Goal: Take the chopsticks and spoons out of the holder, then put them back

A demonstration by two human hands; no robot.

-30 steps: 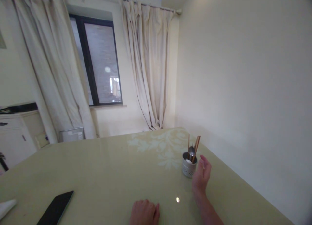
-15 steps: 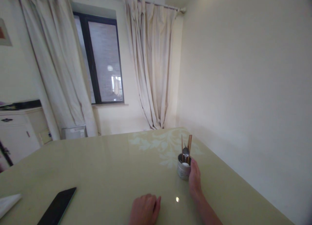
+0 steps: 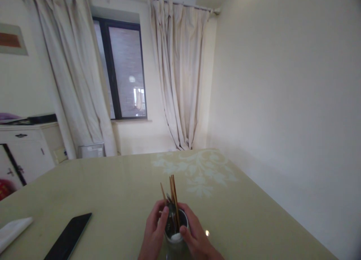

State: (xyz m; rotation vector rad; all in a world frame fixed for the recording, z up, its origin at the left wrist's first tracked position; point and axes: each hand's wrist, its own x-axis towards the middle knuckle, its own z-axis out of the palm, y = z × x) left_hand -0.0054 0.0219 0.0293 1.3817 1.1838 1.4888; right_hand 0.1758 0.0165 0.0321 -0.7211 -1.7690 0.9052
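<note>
A cylindrical utensil holder (image 3: 177, 248) stands at the near middle of the table, between my two hands. Wooden chopsticks (image 3: 172, 190) and a dark metal spoon (image 3: 171, 211) stick up out of it, and something small and white (image 3: 176, 236) lies inside near its front rim. My right hand (image 3: 196, 235) wraps the right side, thumb over the rim. At the left rim is my left hand (image 3: 154, 228), closed against the holder, its thumb beside the spoon; its other fingertips are partly hidden.
On the table's left lie a dark flat tablet-like device (image 3: 69, 235) and a white folded item (image 3: 14, 230). A wall (image 3: 282, 121) runs along the table's right edge. Beyond the far edge are curtains (image 3: 180, 76), a window (image 3: 128, 72) and a white cabinet (image 3: 31, 147).
The utensil holder has come left and closer, with my right hand on it. My left hand has lifted from the tabletop and closed at the holder's left side. The view has shifted slightly left.
</note>
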